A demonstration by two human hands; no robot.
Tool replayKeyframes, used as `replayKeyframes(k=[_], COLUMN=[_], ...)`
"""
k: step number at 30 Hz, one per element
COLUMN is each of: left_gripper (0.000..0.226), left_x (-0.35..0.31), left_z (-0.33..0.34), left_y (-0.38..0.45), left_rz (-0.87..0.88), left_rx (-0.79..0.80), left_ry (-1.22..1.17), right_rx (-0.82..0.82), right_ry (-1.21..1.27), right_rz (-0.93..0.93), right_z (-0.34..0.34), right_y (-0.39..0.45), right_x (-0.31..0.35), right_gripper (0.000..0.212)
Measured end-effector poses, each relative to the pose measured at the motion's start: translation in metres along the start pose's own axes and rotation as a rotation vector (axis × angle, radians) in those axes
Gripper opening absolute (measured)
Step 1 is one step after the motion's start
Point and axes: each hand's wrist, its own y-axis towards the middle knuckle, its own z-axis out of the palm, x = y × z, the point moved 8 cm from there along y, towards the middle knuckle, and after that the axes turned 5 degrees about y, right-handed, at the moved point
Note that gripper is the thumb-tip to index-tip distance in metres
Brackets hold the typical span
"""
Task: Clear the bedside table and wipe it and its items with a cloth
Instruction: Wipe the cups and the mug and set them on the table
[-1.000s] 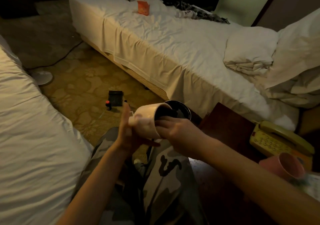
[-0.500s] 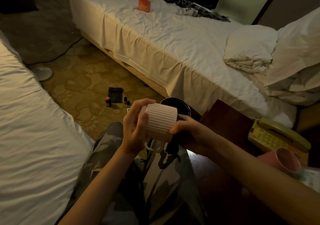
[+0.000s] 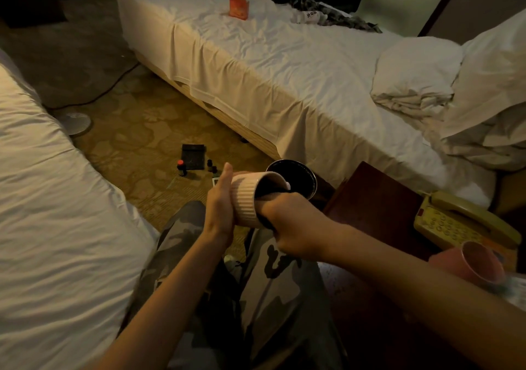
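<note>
Ribbed matt mug [image 3: 246, 199], glossy wooden bedside table [image 3: 378, 199]

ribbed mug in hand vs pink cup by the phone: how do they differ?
The ribbed mug is cream and grooved; the pink cup looks smooth. The ribbed mug is gripped by the left hand, while the right hand works a dark cloth inside it; the pink cup lies untouched on the bedside table. Both lie tipped sideways.
</note>
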Motion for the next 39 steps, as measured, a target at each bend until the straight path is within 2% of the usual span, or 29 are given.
replayKeyframes(k=[3, 6, 7, 9, 11, 12, 13, 15, 17, 19, 20, 22, 24, 27, 30, 32, 34, 36, 37, 39], left_gripper=[0.043, 0.04, 0.038, 0.037, 0.038, 0.038, 0.041, 0.054, 0.065, 0.078, 0.084, 0.08, 0.064, 0.05, 0.044, 0.051, 0.075, 0.092, 0.096, 0.086], left_x=[-0.016, -0.029, -0.028, -0.023, -0.02, -0.02, -0.013, 0.007, 0.022, 0.029, 0.03, 0.029, 0.03, 0.031, 0.004, -0.011, -0.015, -0.011, -0.004, 0.006], left_z=[-0.005, -0.005, -0.003, -0.001, -0.001, 0.0, -0.001, 0.005, 0.005, 0.003, 0.002, 0.0, -0.002, -0.014, -0.016, -0.009, -0.008, -0.006, -0.007, -0.015], left_y=[-0.006, -0.017, -0.019, -0.02, -0.014, -0.01, -0.003, 0.004, 0.006, 0.006, 0.006, 0.006, 0.005, 0.005, 0.006, 0.006, 0.007, 0.002, 0.0, -0.005], left_rz=[0.27, 0.666, 0.752, 0.832, 0.752, 0.629, 0.447, 0.033, -0.215, -0.332, -0.365, -0.372, -0.315, -0.165, 0.128, 0.242, 0.208, 0.02, -0.072, -0.192], left_rx=[-0.174, -0.195, -0.156, -0.08, 0.005, 0.053, 0.1, 0.215, 0.266, 0.284, 0.281, 0.267, 0.206, 0.035, 0.075, 0.147, 0.178, 0.236, 0.256, 0.196], left_ry=[0.128, 0.346, 0.363, 0.355, 0.321, 0.268, 0.193, 0.057, 0.039, -0.088, -0.18, -0.251, -0.211, -0.069, 0.109, 0.16, 0.056, -0.266, -0.386, -0.47], right_rx=[-0.077, -0.022, -0.027, -0.071, -0.117, -0.147, -0.185, -0.261, -0.245, -0.171, -0.155, -0.146, -0.158, -0.045, 0.012, -0.026, -0.068, -0.131, -0.185, -0.303], right_ry=[0.662, 1.449, 1.605, 1.721, 1.657, 1.548, 1.36, 0.822, 0.315, -0.077, -0.196, -0.22, 0.054, 0.729, 1.529, 1.857, 2.008, 2.127, 2.207, 2.318], right_rz=[0.263, 0.428, 0.45, 0.487, 0.495, 0.466, 0.409, 0.206, -0.013, -0.157, -0.197, -0.191, -0.066, 0.23, 0.383, 0.425, 0.418, 0.374, 0.338, 0.231], right_z=[-0.002, 0.019, 0.023, 0.027, 0.026, 0.023, 0.017, 0.001, 0.0, 0.012, 0.018, 0.029, 0.032, 0.035, 0.038, 0.038, 0.033, 0.02, 0.011, -0.01], right_y=[0.006, 0.004, 0.003, 0.001, 0.002, 0.003, 0.003, 0.003, 0.005, 0.007, 0.008, 0.01, 0.013, 0.015, 0.007, 0.0, -0.006, -0.014, -0.018, -0.03], right_x=[-0.031, -0.037, -0.035, -0.036, -0.044, -0.048, -0.051, -0.044, -0.027, -0.014, -0.011, -0.01, -0.019, -0.037, -0.036, -0.034, -0.031, -0.03, -0.031, -0.039], right_gripper=[0.063, 0.069, 0.068, 0.064, 0.062, 0.057, 0.05, 0.041, 0.038, 0.04, 0.041, 0.043, 0.045, 0.057, 0.063, 0.062, 0.06, 0.05, 0.043, 0.039])
